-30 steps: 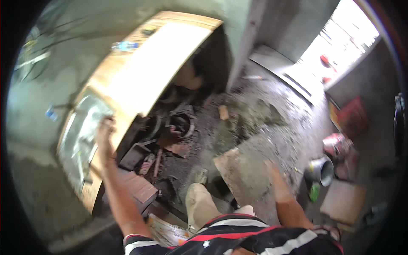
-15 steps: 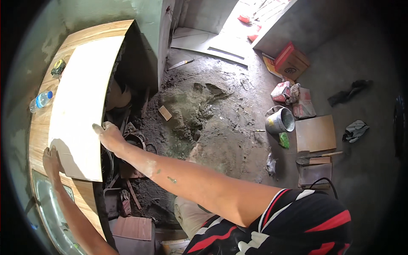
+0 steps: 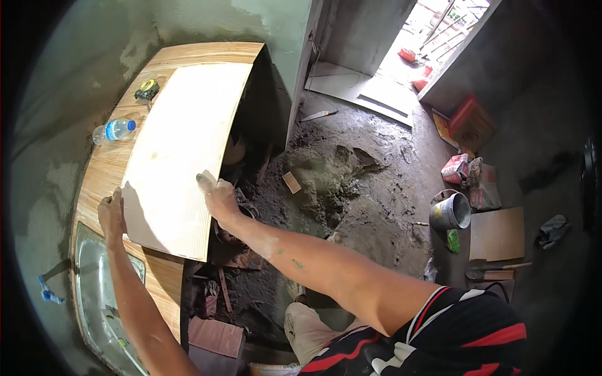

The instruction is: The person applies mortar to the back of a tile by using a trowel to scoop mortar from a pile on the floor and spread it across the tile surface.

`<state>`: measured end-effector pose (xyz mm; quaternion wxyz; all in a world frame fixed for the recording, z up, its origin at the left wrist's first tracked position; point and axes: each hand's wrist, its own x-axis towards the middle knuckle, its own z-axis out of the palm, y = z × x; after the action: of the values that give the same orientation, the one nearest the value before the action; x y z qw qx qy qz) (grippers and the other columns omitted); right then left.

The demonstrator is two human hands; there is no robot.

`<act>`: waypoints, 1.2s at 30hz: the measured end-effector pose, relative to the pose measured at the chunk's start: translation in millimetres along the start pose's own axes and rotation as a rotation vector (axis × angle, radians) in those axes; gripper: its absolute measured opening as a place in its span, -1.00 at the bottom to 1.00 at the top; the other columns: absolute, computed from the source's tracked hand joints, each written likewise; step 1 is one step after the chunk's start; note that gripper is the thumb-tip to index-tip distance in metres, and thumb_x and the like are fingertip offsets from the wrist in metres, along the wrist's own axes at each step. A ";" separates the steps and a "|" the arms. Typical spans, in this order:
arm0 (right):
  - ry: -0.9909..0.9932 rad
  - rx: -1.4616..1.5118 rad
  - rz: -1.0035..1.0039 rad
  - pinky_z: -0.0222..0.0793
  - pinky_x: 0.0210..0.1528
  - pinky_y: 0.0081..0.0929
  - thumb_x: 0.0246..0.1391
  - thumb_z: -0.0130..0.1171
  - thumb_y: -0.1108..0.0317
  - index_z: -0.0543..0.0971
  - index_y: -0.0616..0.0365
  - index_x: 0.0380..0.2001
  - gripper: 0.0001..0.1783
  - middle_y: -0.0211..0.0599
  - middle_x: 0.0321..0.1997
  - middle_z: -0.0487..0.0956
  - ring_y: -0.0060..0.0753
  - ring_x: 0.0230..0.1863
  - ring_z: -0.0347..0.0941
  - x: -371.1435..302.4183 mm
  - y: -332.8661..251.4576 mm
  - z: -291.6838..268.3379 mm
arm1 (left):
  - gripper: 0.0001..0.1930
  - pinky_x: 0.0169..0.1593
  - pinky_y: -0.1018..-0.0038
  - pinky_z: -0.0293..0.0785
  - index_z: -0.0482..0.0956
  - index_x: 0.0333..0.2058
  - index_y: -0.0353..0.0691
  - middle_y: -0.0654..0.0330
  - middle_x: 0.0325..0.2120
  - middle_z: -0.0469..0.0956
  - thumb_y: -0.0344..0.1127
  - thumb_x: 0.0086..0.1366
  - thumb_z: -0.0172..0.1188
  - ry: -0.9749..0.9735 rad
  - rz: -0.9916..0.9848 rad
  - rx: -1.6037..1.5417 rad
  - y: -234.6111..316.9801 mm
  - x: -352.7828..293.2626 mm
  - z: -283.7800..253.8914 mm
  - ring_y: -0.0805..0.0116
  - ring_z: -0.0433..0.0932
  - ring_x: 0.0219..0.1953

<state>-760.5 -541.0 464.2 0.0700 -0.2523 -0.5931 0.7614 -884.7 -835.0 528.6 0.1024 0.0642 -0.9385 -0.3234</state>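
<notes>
Daylight is admitted through the doorway (image 3: pixel 433 44) at upper right; the scene outside is partly clipped. The board (image 3: pixel 185 138) is overexposed, surface detail mostly washed out; a grey shadow is cast on its near left corner beside the left hand (image 3: pixel 111 214). Recess (image 3: pixel 256 122) beneath is crushed dark, right wall (image 3: pixel 539 75) dimly lit. Straight edges are bowed, rim vignetted black.
</notes>
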 end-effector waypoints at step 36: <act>0.029 -0.052 0.217 0.42 -0.30 -0.40 0.28 0.17 0.09 0.59 0.25 -0.20 -0.63 -0.24 -0.42 0.58 -0.48 -0.38 0.50 -366.6 121.7 -749.7 | -0.30 -0.45 0.10 0.23 0.48 -0.57 -0.47 0.00 -0.71 0.37 0.24 0.30 0.17 -0.173 -0.089 0.276 261.8 -733.8 270.8 0.13 0.28 -0.62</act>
<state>-70.5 -74.1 333.5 -0.0106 -0.3277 -0.5808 0.7451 -249.9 -332.3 372.0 -0.0027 0.0910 -0.9755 -0.2001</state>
